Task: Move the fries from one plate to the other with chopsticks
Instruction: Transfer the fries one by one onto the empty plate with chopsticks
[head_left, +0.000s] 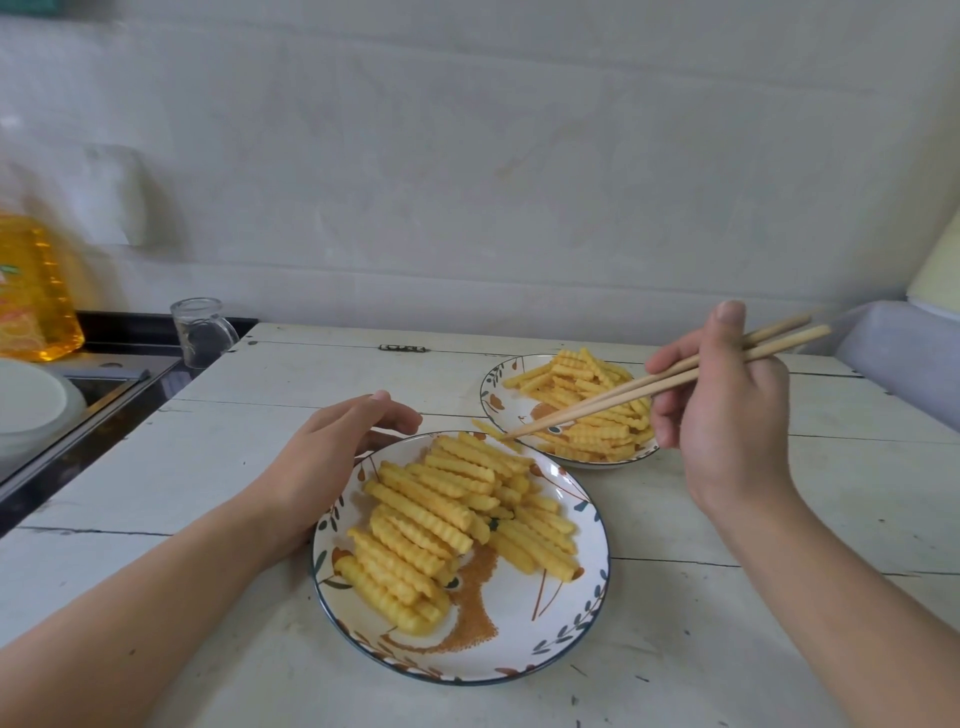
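Two patterned white plates hold crinkle-cut fries. The near plate (524, 644) carries a big pile of fries (447, 514). The far plate (491, 387) has its own heap of fries (592, 415). My right hand (727, 415) grips a pair of wooden chopsticks (654, 387). Their tips pinch a single fry (493, 435) in the gap between the two plates. My left hand (332, 462) rests on the table against the near plate's left rim, fingers relaxed and holding nothing.
A worn white wooden table (208, 467) carries both plates. At the left stand a glass mug (200, 332), a yellow oil bottle (34, 291), a white bowl (31, 405) and a dark stove edge (104, 405). A grey tub (904, 353) sits at the right.
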